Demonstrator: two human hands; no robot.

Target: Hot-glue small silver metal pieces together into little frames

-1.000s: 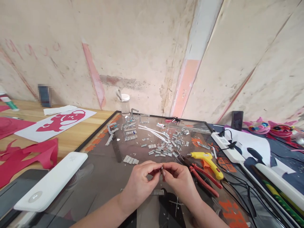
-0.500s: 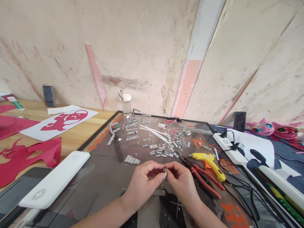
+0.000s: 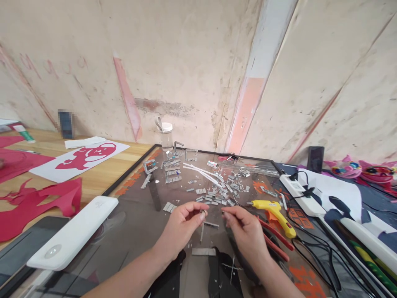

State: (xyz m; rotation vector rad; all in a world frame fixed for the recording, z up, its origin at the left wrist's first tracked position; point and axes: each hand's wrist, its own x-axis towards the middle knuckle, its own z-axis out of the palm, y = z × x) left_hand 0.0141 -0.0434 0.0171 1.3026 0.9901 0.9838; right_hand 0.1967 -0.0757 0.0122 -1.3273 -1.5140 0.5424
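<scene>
My left hand (image 3: 181, 227) and my right hand (image 3: 246, 231) are held a little apart over the dark glassy table top (image 3: 133, 231). Thumb and forefinger of the left pinch a tiny dark bit, too small to name. The right fingertips are also pressed together, with a small dark speck at their tips. Below and between them lie two thin grey strips (image 3: 202, 232), and nearer me a flat grey strip (image 3: 203, 251). Beyond the hands spreads a pile of small grey metal-looking pieces (image 3: 217, 194). A short row of grey pieces (image 3: 169, 206) is just past my left hand.
Red-handled pliers (image 3: 277, 246) lie partly behind my right hand, beside a yellow glue gun (image 3: 269, 205) with its black cord. A white power strip (image 3: 302, 194) runs along the right. White sticks (image 3: 201, 171), a lidded jar (image 3: 166, 136) and a long white device (image 3: 74, 231) are around.
My hands were together, fingertips meeting over something small; now they have drawn apart, the left leftward and the right rightward. The thin grey strips between them have come into view.
</scene>
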